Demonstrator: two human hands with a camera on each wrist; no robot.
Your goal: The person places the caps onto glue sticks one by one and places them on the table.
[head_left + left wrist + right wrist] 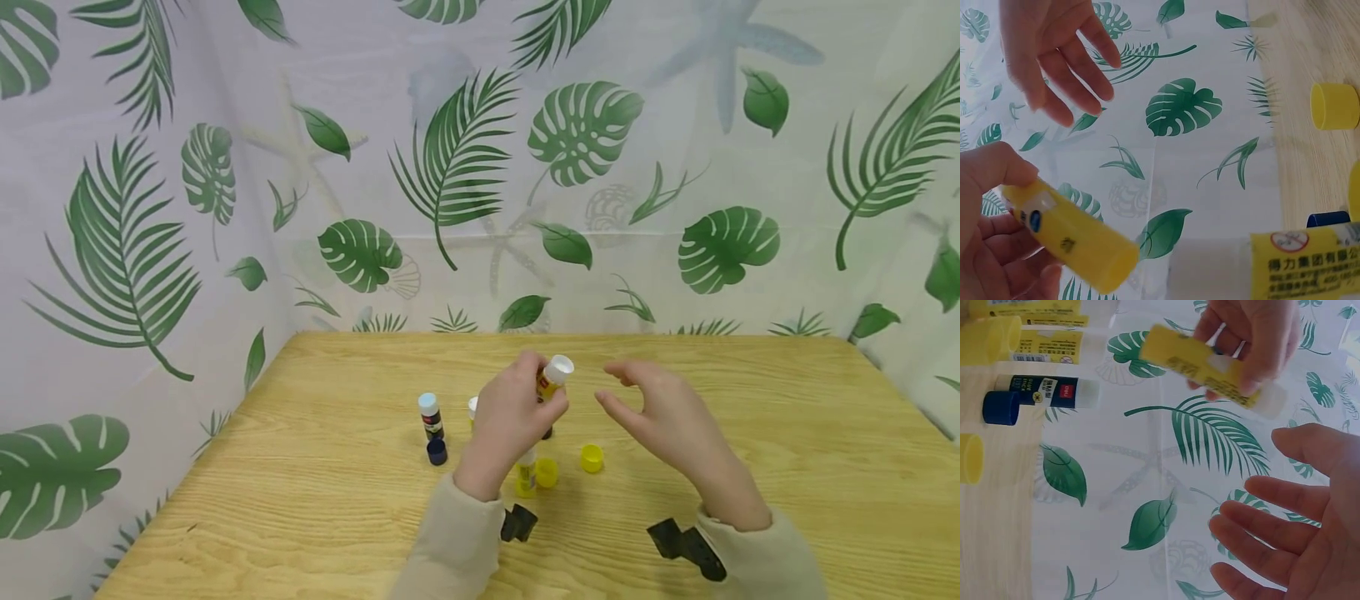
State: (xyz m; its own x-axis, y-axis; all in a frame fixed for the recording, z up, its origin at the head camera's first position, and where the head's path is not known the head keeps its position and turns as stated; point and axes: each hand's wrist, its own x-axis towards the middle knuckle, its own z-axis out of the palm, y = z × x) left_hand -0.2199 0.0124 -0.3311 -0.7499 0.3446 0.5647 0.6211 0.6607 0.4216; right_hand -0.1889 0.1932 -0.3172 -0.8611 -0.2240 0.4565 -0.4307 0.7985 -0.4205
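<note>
My left hand (504, 417) grips a yellow glue stick (552, 380) above the table, its white end tilted up in the head view. Fingers and thumb close round its side in the left wrist view, where its yellow end (1107, 262) points down and right. To the right, my right hand (671, 421) is raised, thumb and fingers spread, with nothing in it. A gap separates it from the held glue stick (1197, 365). Below the left hand, another yellow glue stick (527, 477) stands on the table, and beside it lie yellow caps (547, 473) (592, 458).
Left of my left hand, a dark blue glue stick (432, 421) stands behind a dark blue cap (437, 452). Another white-topped stick (472, 406) is mostly hidden by the hand. The wooden table (300, 500) meets a leaf-patterned cloth (480, 283) at the back.
</note>
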